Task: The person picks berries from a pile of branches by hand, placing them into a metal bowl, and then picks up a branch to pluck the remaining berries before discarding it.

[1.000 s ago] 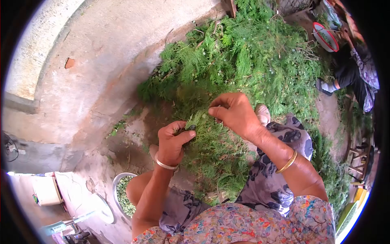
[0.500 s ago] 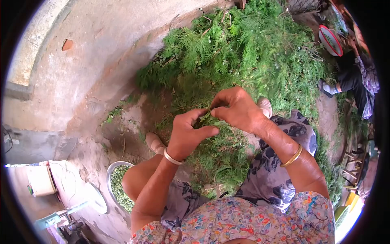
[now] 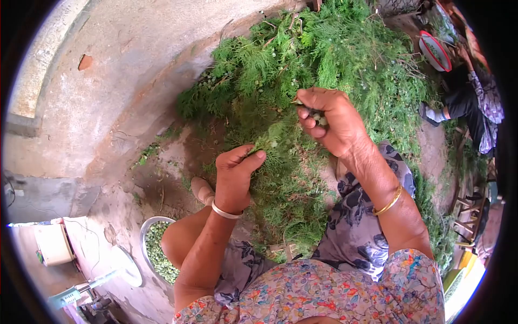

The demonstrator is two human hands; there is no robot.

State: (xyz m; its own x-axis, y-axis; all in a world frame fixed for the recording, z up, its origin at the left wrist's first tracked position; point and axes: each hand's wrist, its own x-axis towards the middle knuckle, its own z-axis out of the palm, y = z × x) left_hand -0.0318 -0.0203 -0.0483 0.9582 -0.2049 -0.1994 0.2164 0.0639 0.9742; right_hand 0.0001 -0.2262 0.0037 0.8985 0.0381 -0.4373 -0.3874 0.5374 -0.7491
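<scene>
Head view, looking down past floral sleeves: left hand (image 3: 234,181) pinched shut on a green sprig (image 3: 270,143), thumb over forefinger, probably to steady the stem against pulling. Right hand (image 3: 329,121) raised just above and right of that pinch, fingers curled shut around small plucked bits (image 3: 315,114), too tiny to identify; held clear of the sprig, likely so the picked pieces stay apart from the foliage. Beyond both grips, a big heap of cut green branches (image 3: 334,54), sprig end merging into it. Below and left of the left grip, beside the knee, a metal bowl (image 3: 145,232) filled with small green pieces, within easy reach for dropping. Underfoot, bare concrete ground (image 3: 124,97), cracked and stained, outdoors in sunlight. Far right of the right grip, another person (image 3: 475,102) crouched beside a red-rimmed basin (image 3: 434,48).
</scene>
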